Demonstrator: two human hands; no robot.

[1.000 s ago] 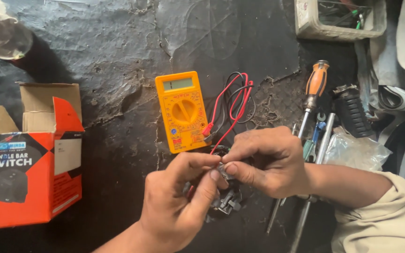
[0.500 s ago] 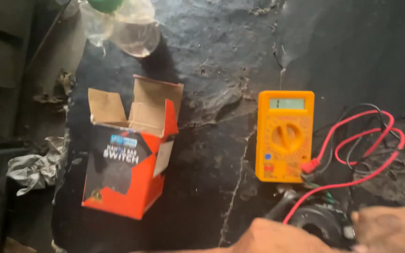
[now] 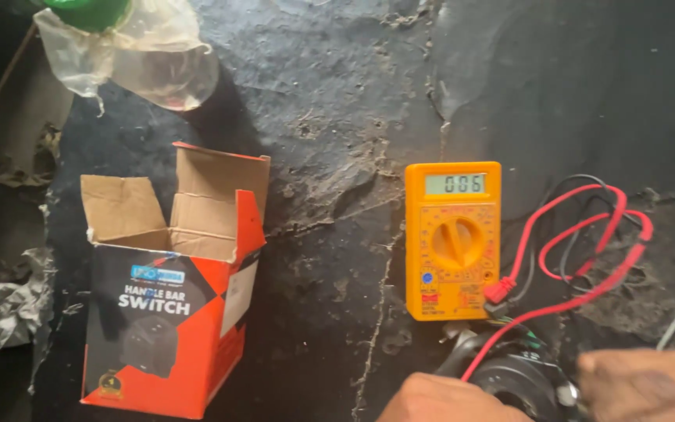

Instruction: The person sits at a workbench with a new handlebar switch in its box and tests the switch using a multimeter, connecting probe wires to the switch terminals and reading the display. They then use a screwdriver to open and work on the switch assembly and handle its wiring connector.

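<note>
Sitting between the left hand (image 3: 451, 398) and right hand (image 3: 646, 383), the black switch unit (image 3: 521, 375) looks rigid, light plastic, best held by its body; each grip's closure cannot be told.

I am seeing an open orange-and-black cardboard box (image 3: 169, 312) standing at left on the bench (image 3: 330, 117), well apart from the yellow multimeter (image 3: 453, 242), its grey-green screen (image 3: 455, 184) lying flat at centre.

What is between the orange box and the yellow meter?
Nothing lies there. Between the open orange box and the yellow meter, the head view shows only bare, cracked black tabletop.
</note>
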